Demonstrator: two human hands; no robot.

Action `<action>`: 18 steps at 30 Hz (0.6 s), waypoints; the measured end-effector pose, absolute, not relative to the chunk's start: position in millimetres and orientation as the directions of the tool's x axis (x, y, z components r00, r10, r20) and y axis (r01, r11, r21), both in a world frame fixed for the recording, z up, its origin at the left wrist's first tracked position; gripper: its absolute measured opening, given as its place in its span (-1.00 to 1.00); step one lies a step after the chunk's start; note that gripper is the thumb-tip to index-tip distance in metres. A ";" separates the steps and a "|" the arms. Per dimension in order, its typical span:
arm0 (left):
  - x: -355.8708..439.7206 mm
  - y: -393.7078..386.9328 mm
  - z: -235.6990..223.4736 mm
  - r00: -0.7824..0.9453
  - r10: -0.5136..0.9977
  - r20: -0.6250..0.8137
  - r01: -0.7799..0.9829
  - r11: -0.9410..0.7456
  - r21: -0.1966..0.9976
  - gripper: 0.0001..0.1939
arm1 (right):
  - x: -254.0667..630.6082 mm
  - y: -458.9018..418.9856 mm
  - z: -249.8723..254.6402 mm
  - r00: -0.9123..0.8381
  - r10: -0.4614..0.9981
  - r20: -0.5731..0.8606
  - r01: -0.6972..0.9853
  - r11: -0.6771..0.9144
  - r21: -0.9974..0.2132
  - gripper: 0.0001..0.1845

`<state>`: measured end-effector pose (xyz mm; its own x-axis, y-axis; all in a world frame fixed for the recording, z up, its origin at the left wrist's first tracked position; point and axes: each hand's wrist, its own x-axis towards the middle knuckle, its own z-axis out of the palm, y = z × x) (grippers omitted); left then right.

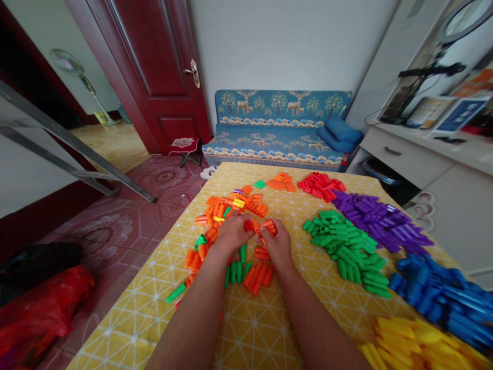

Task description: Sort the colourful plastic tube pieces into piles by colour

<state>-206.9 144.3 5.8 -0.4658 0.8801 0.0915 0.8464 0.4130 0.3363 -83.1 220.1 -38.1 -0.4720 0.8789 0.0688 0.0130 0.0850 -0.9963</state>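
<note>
My left hand (233, 234) is closed, its fingertips pinching a red-orange plastic tube piece (248, 225). Close beside it, my right hand (279, 246) grips orange plastic tube pieces (269, 226) between thumb and fingers. The hands nearly meet over the tabletop, and the fingers partly hide what they hold. Around my left hand spreads a mixed heap of mostly orange tube pieces (215, 209), with some green, yellow and purple ones. Below the hands lie more orange pieces (258, 277) and a row of green pieces (235, 272).
Sorted heaps lie to the right: red (321, 185), purple (379, 218), green (346, 246), blue (442, 295) and yellow (423, 347). A small orange group (282, 181) lies at the far side of the yellow-clothed table (304, 318). Beyond stands a blue sofa (269, 134).
</note>
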 end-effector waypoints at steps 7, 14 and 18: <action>-210.4 142.0 -3.2 -0.337 0.935 0.110 0.878 0.270 0.395 -0.52 | -82.7 221.8 -37.4 -0.568 0.813 0.129 0.038 0.182 -0.983 -0.43; -215.2 144.8 -3.9 -0.428 0.884 0.189 0.793 0.267 0.548 -0.61 | -85.0 219.0 -28.7 -0.481 0.876 0.046 -0.102 -0.004 -0.995 -0.45; -215.7 146.2 3.5 -0.579 0.790 0.202 0.632 0.279 0.723 -0.61 | -83.8 218.7 -24.7 -0.429 0.899 -0.093 -0.186 -0.189 -0.964 -0.53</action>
<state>-215.7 146.2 3.5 -0.5792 0.7898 0.2020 0.6323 0.2788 0.7228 -83.8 218.7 -24.7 -0.4286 0.8987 -0.0931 -0.1864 -0.1887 -0.9642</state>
